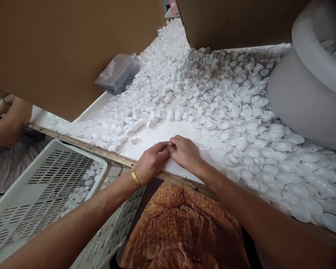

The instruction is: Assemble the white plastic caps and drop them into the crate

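Both hands meet over the near edge of a white tabletop (148, 140). My left hand (152, 160), below a gold bracelet (135, 177), is closed, its fingertips pinched together. Against it presses my right hand (183, 151), also closed with curled fingers. Whatever lies between the fingertips is hidden. Beyond the hands spreads a heap of tiny white toy cups (168, 95), many with small handles. To the right lie small white saucers (268, 149), several of them flat near my right hand.
A white slatted crate (49, 175) at lower left holds small white pieces (85, 186). Cardboard sheets (72, 48) rise behind. A plastic-wrapped pack (119, 73) lies by the heap. A large white tub (305, 89) stands right. Another person's arm (12, 119) shows at far left.
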{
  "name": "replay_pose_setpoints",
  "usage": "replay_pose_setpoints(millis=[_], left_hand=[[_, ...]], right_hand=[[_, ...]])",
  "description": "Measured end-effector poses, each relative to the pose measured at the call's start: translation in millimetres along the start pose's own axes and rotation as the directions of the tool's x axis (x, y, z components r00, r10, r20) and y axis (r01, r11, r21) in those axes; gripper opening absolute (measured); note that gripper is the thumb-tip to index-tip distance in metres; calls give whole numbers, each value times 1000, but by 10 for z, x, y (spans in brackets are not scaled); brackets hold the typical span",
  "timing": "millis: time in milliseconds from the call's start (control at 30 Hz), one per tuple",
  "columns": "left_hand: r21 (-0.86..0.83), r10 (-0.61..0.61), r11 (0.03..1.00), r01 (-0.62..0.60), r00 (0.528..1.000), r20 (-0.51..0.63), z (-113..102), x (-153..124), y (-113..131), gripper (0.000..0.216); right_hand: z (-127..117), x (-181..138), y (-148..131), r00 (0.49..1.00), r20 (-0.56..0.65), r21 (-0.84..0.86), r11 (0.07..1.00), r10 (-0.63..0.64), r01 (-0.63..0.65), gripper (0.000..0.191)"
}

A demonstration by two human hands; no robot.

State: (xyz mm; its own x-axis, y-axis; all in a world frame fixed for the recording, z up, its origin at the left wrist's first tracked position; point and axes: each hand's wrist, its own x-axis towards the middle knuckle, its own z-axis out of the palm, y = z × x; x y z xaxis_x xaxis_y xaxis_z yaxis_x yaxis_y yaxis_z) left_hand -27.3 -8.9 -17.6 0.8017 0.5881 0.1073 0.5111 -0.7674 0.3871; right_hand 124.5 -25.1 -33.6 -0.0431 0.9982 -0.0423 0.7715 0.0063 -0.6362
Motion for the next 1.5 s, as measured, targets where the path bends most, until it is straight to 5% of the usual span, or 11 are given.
replay_pose_setpoints(millis=[267,433,500,600,667,767,1367,1500], left_hand=[[41,-69,997,71,997,-39,53,28,76,23],[-148,-268,960,238,931,-246,-118,-9,23,15],[-230,-367,924,305,874,-317,-231,-34,39,16],[-285,-423,898,336,836,-349,-365,-41,137,17],[-284,-421,900,332,831,-363,-404,-19,215,17],[-293,-411,903,314,832,-372,-399,35,297,17],[-543,-573,758,362,767,-288,-259,217,290,20],[-478,-566,782,401,778,-272,-373,196,267,23]], right_hand=[[3,-43,21,998,-56,17,999,-33,34,17],[-83,-123,74,976,-210,308,943,-65,129,18],[-113,-139,55,988,-157,539,838,-1,87,21],[-142,-157,-32,996,93,816,575,-13,-68,25],[-158,-172,-88,983,172,898,421,-65,-130,24],[-185,-192,-122,978,194,931,327,-78,-159,18],[-184,-180,-68,971,234,953,209,-46,-220,23],[-222,-180,-77,970,243,910,345,6,-230,22]])
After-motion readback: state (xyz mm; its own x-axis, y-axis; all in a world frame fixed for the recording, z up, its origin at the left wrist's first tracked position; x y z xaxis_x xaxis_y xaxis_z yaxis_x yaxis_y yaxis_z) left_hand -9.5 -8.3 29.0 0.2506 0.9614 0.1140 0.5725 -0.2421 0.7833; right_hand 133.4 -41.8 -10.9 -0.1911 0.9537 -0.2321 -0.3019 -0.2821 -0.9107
